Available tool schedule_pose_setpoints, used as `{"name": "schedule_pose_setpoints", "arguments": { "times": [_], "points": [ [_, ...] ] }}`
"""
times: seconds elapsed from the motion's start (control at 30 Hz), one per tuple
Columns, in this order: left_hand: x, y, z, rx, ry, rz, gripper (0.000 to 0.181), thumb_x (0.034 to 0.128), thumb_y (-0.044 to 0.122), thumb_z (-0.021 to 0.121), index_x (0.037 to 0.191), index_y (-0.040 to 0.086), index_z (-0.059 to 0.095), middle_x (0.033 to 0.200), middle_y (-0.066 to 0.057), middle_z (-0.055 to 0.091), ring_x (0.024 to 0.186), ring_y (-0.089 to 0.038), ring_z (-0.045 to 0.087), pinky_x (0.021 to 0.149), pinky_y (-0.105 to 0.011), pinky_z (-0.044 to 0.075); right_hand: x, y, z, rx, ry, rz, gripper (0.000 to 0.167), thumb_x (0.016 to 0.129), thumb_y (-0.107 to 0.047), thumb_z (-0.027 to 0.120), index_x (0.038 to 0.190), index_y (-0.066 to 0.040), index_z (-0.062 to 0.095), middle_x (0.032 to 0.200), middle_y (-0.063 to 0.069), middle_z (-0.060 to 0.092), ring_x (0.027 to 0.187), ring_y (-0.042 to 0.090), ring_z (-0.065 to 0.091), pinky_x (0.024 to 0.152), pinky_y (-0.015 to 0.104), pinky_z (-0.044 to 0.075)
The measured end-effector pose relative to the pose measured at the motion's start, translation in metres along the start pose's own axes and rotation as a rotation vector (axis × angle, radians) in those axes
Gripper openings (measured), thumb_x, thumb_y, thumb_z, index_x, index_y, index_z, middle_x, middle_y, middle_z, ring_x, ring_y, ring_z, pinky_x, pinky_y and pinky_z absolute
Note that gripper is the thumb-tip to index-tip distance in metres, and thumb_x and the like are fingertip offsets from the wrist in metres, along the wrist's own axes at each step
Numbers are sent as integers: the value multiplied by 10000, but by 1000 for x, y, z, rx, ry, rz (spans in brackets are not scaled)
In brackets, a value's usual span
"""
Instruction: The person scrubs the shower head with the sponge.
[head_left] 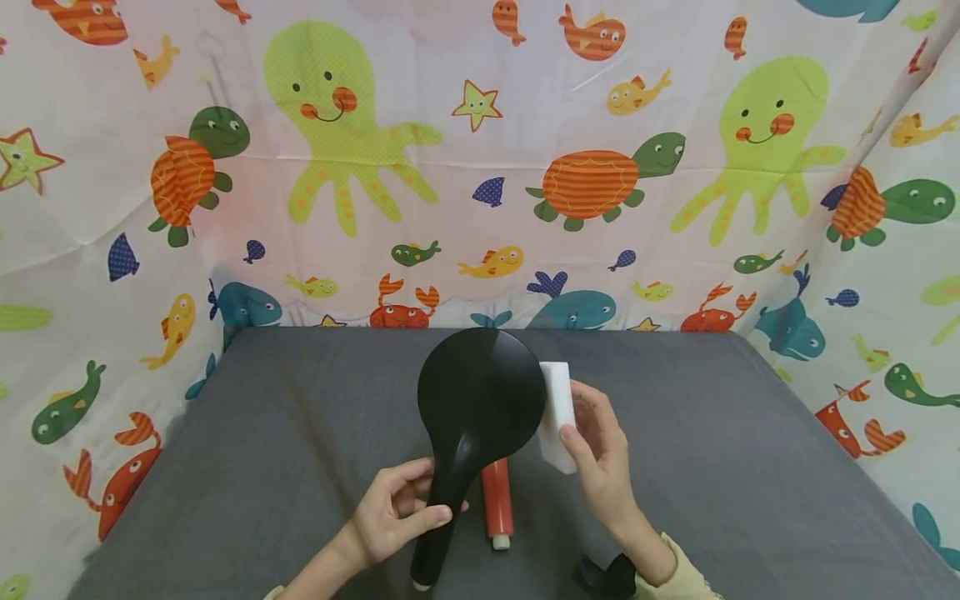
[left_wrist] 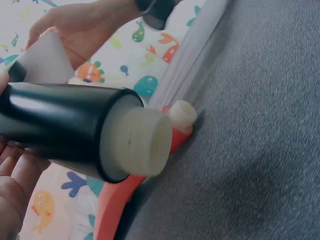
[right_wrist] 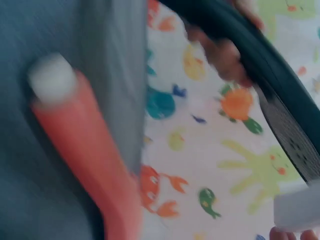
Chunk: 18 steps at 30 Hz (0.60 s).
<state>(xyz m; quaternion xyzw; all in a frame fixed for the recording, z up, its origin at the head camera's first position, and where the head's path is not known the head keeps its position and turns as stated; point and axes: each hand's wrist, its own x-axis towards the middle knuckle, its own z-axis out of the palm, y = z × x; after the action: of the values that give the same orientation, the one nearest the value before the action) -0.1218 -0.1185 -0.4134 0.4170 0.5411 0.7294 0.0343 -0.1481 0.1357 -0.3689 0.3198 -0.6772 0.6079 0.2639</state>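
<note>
A black handheld shower head (head_left: 480, 392) is held up over the grey table, its smooth back toward the head camera. My left hand (head_left: 393, 508) grips its handle, thumb on top. The handle's pale threaded end (left_wrist: 142, 142) sticks out in the left wrist view, and part of the perforated spray face (right_wrist: 287, 132) shows in the right wrist view. My right hand (head_left: 603, 458) pinches a white sponge block (head_left: 557, 417) beside the head's right rim; I cannot tell whether they touch. Below lies a red shower head (head_left: 497, 500), mostly hidden by the black one.
A grey cloth (head_left: 712, 467) covers the table. Behind it and along both sides hangs a white curtain (head_left: 465, 50) printed with sea animals. A black strap device (head_left: 607, 577) sits at my right wrist.
</note>
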Motion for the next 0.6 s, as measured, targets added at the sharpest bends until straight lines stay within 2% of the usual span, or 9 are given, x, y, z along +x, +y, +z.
{"name": "schedule_pose_setpoints", "arguments": {
  "times": [0.13, 0.27, 0.37, 0.5, 0.6],
  "points": [
    [1, 2, -2, 21, -6, -14, 366, 833, -189, 525, 1192, -179, 454, 1076, -258, 600, 888, -366, 639, 677, -439, 538, -7, -1, 4, 38, -6, 35, 385, 863, 113, 441, 1242, 117, 369, 1205, 97, 510, 983, 176, 585, 714, 290, 510],
    [1, 2, -2, 71, -30, -35, 344, 828, -170, 555, 1165, -134, 496, 1033, -282, 584, 901, -325, 639, 676, -438, 541, 3, -3, -1, 31, 38, -8, 385, 845, 133, 420, 1229, 117, 405, 1208, 112, 513, 1007, 192, 554, 767, 256, 486],
    [0, 2, -1, 165, -42, -36, 345, 824, -135, 595, 1158, -82, 529, 1042, -243, 587, 918, -278, 636, 678, -407, 548, 16, -5, -7, 22, 30, -50, 380, 838, 158, 409, 1213, 121, 451, 1226, 157, 508, 1056, 227, 504, 823, 251, 460],
    [-2, 0, 1, 322, -38, -54, 357, 821, -61, 650, 1164, -13, 565, 1061, -154, 604, 938, -209, 626, 691, -348, 552, 32, -9, -12, -36, -10, -67, 372, 831, 161, 453, 1192, 100, 517, 1236, 211, 511, 1065, 240, 485, 794, 241, 458],
    [-4, -1, 3, 444, -13, -54, 360, 813, -19, 677, 1158, 21, 581, 1052, -106, 615, 917, -177, 619, 677, -303, 551, 36, -11, -13, -79, -30, -65, 369, 827, 142, 489, 1186, 79, 546, 1239, 220, 516, 1051, 231, 495, 771, 232, 460]
  ]
}}
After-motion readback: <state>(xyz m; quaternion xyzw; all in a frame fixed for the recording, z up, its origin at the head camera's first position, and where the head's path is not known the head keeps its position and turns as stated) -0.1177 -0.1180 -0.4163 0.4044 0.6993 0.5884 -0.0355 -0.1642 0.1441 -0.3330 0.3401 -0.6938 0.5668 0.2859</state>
